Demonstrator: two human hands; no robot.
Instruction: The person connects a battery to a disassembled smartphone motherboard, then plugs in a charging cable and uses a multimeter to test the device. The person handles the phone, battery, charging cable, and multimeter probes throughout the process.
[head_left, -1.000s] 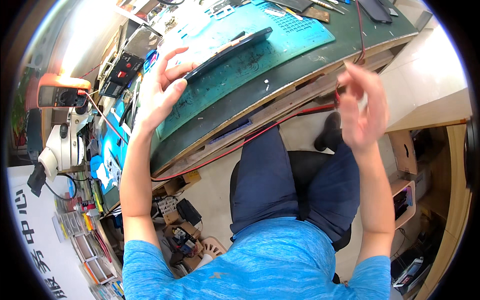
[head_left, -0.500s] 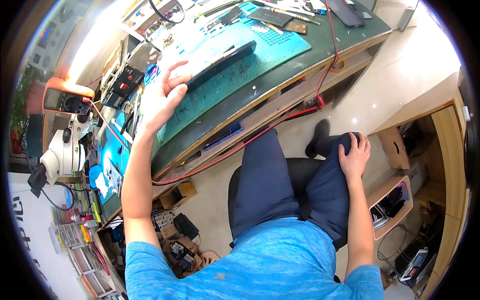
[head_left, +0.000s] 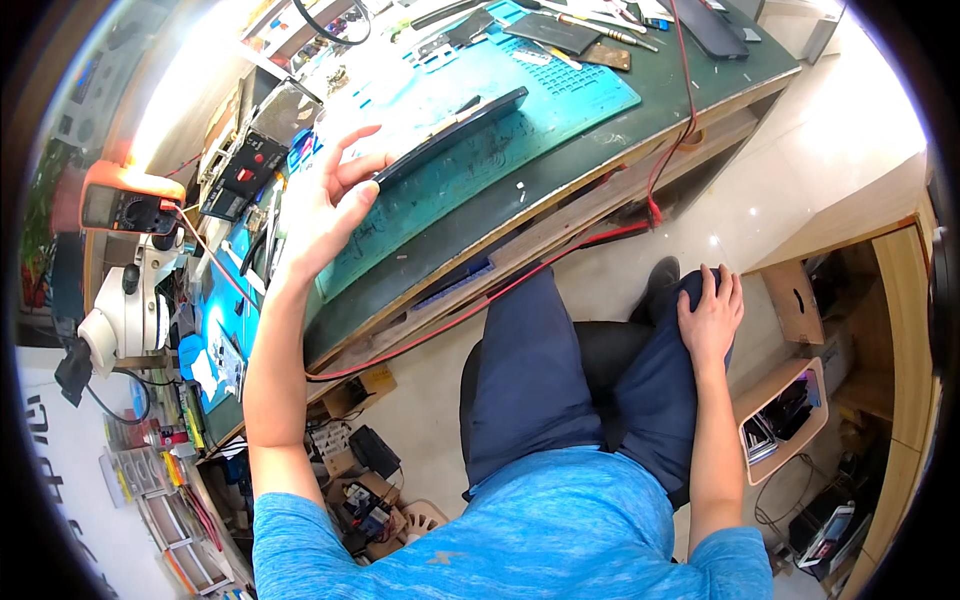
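My left hand (head_left: 325, 215) pinches one end of a thin dark phone (head_left: 455, 136) between thumb and fingers. The phone is tilted up over a turquoise work mat (head_left: 602, 98), seen nearly edge-on, so its upper face is mostly hidden from me. My right hand (head_left: 710, 318) lies on my right knee with its fingers spread, holding nothing.
Tools and a dark flat panel (head_left: 552, 33) lie at the back of the bench. An orange multimeter (head_left: 128, 208) and a white microscope (head_left: 125, 312) stand at left. A red and black cable (head_left: 520, 280) hangs along the bench front. An open box (head_left: 752, 468) sits at right.
My view has shifted slightly, moving the bench a little in the picture. My left hand keeps hold of the phone, and my right hand stays on the knee.
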